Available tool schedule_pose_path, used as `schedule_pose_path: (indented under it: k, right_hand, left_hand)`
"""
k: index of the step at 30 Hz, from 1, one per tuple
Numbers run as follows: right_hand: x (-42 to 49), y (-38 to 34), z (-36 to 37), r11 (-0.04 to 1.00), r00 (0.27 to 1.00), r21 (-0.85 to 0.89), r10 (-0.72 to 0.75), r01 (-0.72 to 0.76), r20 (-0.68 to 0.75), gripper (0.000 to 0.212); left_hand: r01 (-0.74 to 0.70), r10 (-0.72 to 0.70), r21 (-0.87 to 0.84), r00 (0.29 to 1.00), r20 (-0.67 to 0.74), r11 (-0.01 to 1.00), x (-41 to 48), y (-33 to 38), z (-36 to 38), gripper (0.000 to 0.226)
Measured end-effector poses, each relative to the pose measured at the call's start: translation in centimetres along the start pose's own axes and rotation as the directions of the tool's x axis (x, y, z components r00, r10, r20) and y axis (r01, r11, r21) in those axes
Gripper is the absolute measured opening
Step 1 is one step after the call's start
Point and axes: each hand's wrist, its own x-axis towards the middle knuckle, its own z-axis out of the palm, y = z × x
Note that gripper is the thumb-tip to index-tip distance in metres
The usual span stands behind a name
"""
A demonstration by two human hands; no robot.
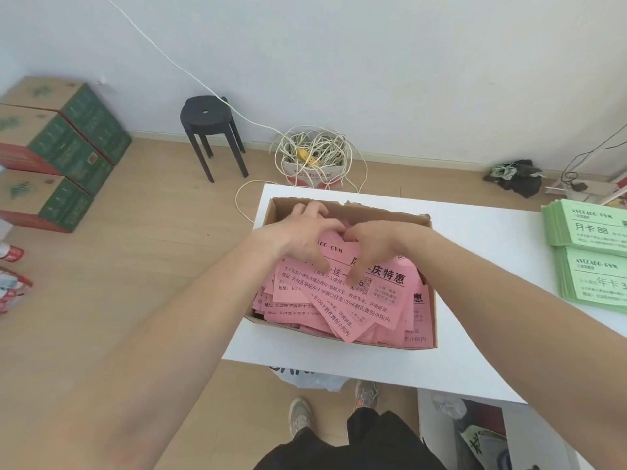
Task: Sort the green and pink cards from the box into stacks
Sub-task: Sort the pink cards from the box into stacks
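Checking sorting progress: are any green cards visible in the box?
No, the box shows only pink cards; the green stacks sit on the table.

Cards [342,300] in box [420,344], stacks [590,252] right

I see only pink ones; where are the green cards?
Head view: green cards sit stacked at the white table's right edge, right of the cardboard box.

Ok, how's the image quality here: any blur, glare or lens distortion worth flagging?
Head view: even light, no glare; wide-angle stretch enlarges the forearms and slants the blurred green-and-red cardboard cartons at left; print on the pink paper cards in the brown cardboard box is legible; the green card stacks are cropped at the right edge.
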Motion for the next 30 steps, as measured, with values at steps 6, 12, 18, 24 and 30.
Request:
schedule_pose_path:
  k: [6, 12, 18, 24, 30]
  right_hand:
    - [-1.2, 0.0, -0.3, 0.985, 0.995, 0.166, 0.025, -0.04, 0.093, 0.053]
    - [-2.4, -0.7, -0.2, 0.99, 0.978, 0.098, 0.082, -0.102, 0.191, 0.059]
    - [-3.1, -0.8, 0.8, 0.99, 0.995, 0.111, 0.076, -0.084, 0.071, 0.053]
    - [-4.9, -0.8, -0.1, 0.986, 1.0, 0.169, 0.013, -0.008, -0.027, 0.029]
    - [-7.4, -0.6, -1.7, 0.98, 0.983, 0.197, 0.048, -0.012, -0.176, 0.031]
  left_hand:
    - [-0.013, 0.015, 0.223, 1.0, -0.008, 0.975, -1.2, -1.5, -0.8, 0.079]
    - [-0.006, -0.014, 0.259, 0.997, 0.078, 0.966, -2.4, -0.7, -1.4, 0.064]
    - [-0.049, 0.003, 0.278, 0.986, 0.164, 0.959, -2.3, 0.2, -1.1, 0.085]
    - [-0.108, 0.105, 0.145, 0.994, 0.03, 0.984, -2.5, -0.9, -1.3, 0.059]
    - [-0.139, 0.104, -0.187, 0.977, -0.184, 0.973, -3.9, -1.6, -3.2, 0.052]
